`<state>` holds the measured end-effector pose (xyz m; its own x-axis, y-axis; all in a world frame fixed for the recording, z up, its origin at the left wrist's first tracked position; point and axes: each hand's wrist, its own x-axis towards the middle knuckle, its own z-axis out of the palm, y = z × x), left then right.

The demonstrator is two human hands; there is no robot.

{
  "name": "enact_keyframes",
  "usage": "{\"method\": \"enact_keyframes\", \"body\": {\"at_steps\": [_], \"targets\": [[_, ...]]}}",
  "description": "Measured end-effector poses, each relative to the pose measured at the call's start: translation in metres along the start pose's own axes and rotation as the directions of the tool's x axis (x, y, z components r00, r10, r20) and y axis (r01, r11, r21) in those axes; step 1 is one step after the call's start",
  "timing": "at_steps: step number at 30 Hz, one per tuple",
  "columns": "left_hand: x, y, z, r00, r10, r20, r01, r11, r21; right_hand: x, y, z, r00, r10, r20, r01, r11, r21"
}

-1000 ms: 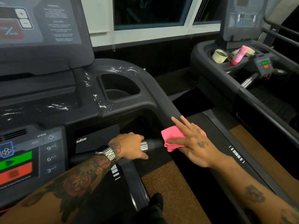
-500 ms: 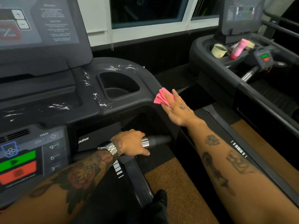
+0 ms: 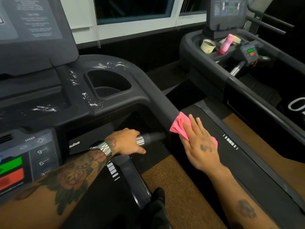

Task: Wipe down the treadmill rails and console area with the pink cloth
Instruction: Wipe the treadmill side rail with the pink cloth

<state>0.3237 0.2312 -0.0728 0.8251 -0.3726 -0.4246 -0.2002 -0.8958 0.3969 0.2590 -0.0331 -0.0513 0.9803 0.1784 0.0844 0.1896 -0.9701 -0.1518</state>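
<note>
My right hand (image 3: pixel 200 144) lies flat, fingers spread, pressing the pink cloth (image 3: pixel 178 125) onto the black right side rail (image 3: pixel 162 103) of the treadmill. The cloth is bunched under my palm, and a bit of it pokes out past my little finger. My left hand (image 3: pixel 127 141) is curled around the short black pulse grip (image 3: pixel 151 137) with its silver band, under the console. The console (image 3: pixel 72 96) carries wet streaks beside its cup holder (image 3: pixel 108 85).
A control panel (image 3: pixel 24 161) with green and red buttons and speed keys sits at lower left. To the right stands a second treadmill (image 3: pixel 231 75) holding a paper cup (image 3: pixel 207 46) and a pink bottle (image 3: pixel 226 43). Brown floor (image 3: pixel 178 192) lies between the machines.
My right hand has slid the cloth back down the rail toward me from near the console's corner. My left hand has stayed on the pulse grip.
</note>
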Motion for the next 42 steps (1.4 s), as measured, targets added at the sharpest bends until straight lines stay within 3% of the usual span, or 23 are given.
{"method": "enact_keyframes", "body": {"at_steps": [6, 10, 14, 16, 20, 23, 27, 32, 36, 42], "targets": [[0.005, -0.002, 0.004, 1.000, 0.003, -0.014, -0.002, 1.000, 0.015, 0.004, -0.019, 0.003, 0.991, -0.086, -0.099, 0.074, 0.990, -0.122], [0.008, -0.005, 0.007, 1.000, 0.004, -0.022, -0.004, 1.000, 0.016, 0.031, -0.038, 0.019, 0.968, -0.249, 0.021, 0.244, 0.925, -0.290], [0.009, -0.004, 0.007, 1.000, 0.000, -0.023, 0.000, 1.000, 0.014, 0.061, -0.056, 0.024, 0.942, -0.317, 0.111, 0.334, 0.853, -0.401], [0.008, -0.004, 0.007, 1.000, -0.003, -0.003, 0.003, 1.000, -0.013, 0.067, -0.065, 0.027, 0.940, -0.322, 0.112, 0.340, 0.866, -0.366], [0.009, -0.006, 0.007, 1.000, -0.004, 0.004, 0.005, 1.000, -0.026, 0.057, -0.078, 0.043, 0.958, -0.286, 0.010, 0.285, 0.951, -0.121], [0.008, -0.005, 0.007, 1.000, -0.016, 0.003, 0.016, 1.000, -0.012, 0.048, -0.083, 0.048, 0.982, -0.187, -0.007, 0.186, 0.977, 0.103], [0.005, -0.002, 0.003, 1.000, -0.023, 0.000, 0.023, 1.000, 0.000, 0.035, -0.085, 0.050, 0.993, -0.061, -0.099, 0.085, 0.962, 0.259], [0.001, 0.001, 0.003, 1.000, -0.026, -0.011, 0.027, 0.999, 0.022, 0.007, -0.076, 0.051, 0.981, 0.039, -0.190, 0.017, 0.959, 0.282], [0.003, -0.001, 0.003, 1.000, -0.017, 0.002, 0.017, 1.000, 0.019, -0.007, -0.070, 0.058, 0.993, 0.075, -0.088, -0.048, 0.959, 0.281], [0.002, 0.002, 0.002, 0.999, -0.030, -0.012, 0.030, 0.999, 0.044, 0.007, -0.078, 0.052, 0.982, 0.015, -0.188, 0.022, 0.981, 0.193]]}}
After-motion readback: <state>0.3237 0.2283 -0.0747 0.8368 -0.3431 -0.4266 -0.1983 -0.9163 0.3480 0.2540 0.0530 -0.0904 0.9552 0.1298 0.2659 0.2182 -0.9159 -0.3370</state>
